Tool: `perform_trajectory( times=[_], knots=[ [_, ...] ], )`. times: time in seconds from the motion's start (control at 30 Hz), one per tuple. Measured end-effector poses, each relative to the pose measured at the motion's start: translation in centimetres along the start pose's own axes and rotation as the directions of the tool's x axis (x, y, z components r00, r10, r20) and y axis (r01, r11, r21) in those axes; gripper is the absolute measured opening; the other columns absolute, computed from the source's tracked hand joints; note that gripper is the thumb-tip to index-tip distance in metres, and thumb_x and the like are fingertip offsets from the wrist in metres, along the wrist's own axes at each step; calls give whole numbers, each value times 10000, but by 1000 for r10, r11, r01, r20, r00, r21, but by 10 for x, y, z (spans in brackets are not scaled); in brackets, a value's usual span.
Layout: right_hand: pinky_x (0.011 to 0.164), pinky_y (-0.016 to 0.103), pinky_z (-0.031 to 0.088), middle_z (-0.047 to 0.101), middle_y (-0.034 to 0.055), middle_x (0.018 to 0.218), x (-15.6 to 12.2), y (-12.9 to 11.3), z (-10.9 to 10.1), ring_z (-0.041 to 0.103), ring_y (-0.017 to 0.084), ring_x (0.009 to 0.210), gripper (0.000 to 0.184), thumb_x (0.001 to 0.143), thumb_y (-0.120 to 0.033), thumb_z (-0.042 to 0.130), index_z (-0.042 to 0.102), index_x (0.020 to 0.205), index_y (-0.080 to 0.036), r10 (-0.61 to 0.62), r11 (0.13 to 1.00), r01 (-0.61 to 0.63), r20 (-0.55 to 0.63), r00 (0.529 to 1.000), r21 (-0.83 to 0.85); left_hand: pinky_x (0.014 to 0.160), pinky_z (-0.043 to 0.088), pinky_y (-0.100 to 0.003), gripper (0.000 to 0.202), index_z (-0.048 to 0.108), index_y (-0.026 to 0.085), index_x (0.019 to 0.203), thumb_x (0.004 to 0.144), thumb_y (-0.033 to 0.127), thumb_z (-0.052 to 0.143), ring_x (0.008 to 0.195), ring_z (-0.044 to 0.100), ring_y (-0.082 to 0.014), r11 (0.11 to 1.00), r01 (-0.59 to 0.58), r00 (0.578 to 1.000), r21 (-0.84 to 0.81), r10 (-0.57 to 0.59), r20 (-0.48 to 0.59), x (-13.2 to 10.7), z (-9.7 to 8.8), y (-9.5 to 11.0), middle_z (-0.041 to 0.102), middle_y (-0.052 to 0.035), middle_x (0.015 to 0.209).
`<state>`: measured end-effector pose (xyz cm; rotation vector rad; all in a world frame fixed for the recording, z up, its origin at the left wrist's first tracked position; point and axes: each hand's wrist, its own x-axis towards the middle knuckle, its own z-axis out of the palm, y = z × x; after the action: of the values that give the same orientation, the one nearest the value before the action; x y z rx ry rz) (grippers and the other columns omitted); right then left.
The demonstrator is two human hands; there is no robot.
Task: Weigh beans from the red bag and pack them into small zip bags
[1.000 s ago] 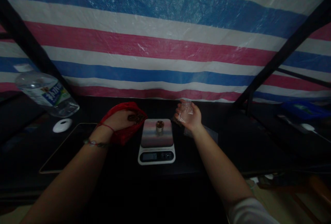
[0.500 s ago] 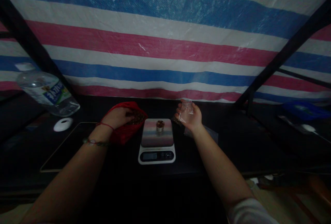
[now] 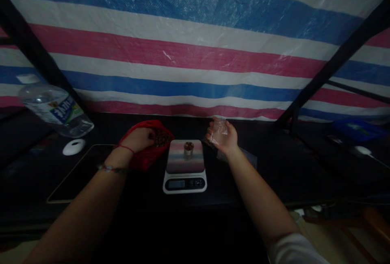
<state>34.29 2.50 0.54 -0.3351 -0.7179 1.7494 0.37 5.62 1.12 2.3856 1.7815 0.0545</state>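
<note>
On the dark table (image 3: 274,182), whose near edge runs below the one kitchen scale (image 3: 184,166), open surface lies to the right of the right hand (image 3: 224,138) and on the near left by the flat dark pad (image 3: 79,172). The left hand (image 3: 138,139) has its fingers dipped into the one red bag (image 3: 149,154) of dark pieces, just left of the scale. The right hand's fingers hold one small clear bag (image 3: 219,128), raised just right of the scale, which carries one small cup (image 3: 188,148); one water bottle (image 3: 55,109) and one white round object (image 3: 73,147) sit far left.
</note>
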Motion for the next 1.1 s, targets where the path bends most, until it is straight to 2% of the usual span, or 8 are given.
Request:
perform_trajectory(
  times=[0.17, 0.27, 0.47, 0.7, 0.87, 0.93, 1.0, 1.1],
  knots=[
    [639, 305, 511, 687, 6, 876, 0, 0, 0, 619, 155, 725, 332, 785, -428, 553, 608, 1042, -226, 0, 1000, 0, 29, 1000, 14, 794, 476, -295, 371, 720, 222, 970, 760, 446, 512, 908, 651, -235, 994, -81, 995, -75, 85, 47, -2, 3, -1, 717, -66, 1010],
    [633, 305, 513, 689, 7, 880, 1, 1, -1, 620, 155, 725, 331, 785, -425, 553, 610, 1043, -225, 1, 1000, -1, 35, 999, 14, 821, 471, -297, 360, 720, 208, 979, 763, 399, 505, 942, 642, -233, 995, -83, 995, -51, 86, 51, -3, 2, 2, 705, -75, 1058],
    [639, 303, 506, 683, 4, 875, 1, 1, -3, 618, 153, 722, 313, 810, -444, 531, 604, 1040, -246, -2, 1000, 2, 10, 1000, -7, 807, 462, -297, 317, 738, 206, 926, 762, 321, 492, 922, 641, -234, 999, -32, 999, -18, 32, 13, -3, -4, 7, 720, -69, 1005],
    [651, 307, 510, 686, 8, 892, 1, 0, -4, 621, 156, 738, 347, 788, -430, 555, 601, 1066, -227, 8, 1000, -8, 33, 999, 18, 781, 456, -276, 317, 743, 230, 948, 755, 313, 505, 894, 648, -218, 1000, -13, 1000, 16, 14, -15, 3, 0, -2, 728, -44, 993],
    [646, 309, 512, 688, 9, 887, 1, 0, -4, 619, 154, 726, 331, 799, -431, 541, 605, 1055, -231, 4, 1000, -5, 30, 1000, 21, 803, 453, -281, 303, 733, 230, 975, 790, 319, 510, 906, 648, -217, 1000, -23, 996, 19, 24, -89, 5, -2, -5, 725, -45, 1013],
    [646, 312, 512, 688, 12, 887, 1, 0, -3, 619, 156, 727, 331, 802, -431, 536, 607, 1054, -228, 2, 1000, -3, 27, 1000, 23, 821, 454, -287, 299, 728, 223, 986, 805, 328, 515, 913, 645, -217, 997, -73, 989, -3, 71, -131, 3, -6, -1, 723, -48, 1017],
    [641, 312, 510, 688, 13, 883, 1, 0, -2, 618, 157, 725, 325, 808, -432, 526, 610, 1048, -229, -1, 1000, 1, 18, 1000, 22, 848, 454, -290, 296, 722, 217, 995, 827, 343, 514, 931, 637, -211, 981, -186, 971, -52, 175, -162, -1, -9, 8, 717, -47, 1031],
    [634, 310, 504, 688, 11, 876, 1, 0, -1, 615, 156, 719, 319, 811, -432, 522, 610, 1043, -231, -1, 1000, 1, 16, 1000, 19, 884, 452, -285, 295, 717, 207, 995, 864, 372, 511, 961, 623, -194, 904, -399, 911, -155, 372, -177, -7, -9, 29, 705, -46, 1048]
  ],
)
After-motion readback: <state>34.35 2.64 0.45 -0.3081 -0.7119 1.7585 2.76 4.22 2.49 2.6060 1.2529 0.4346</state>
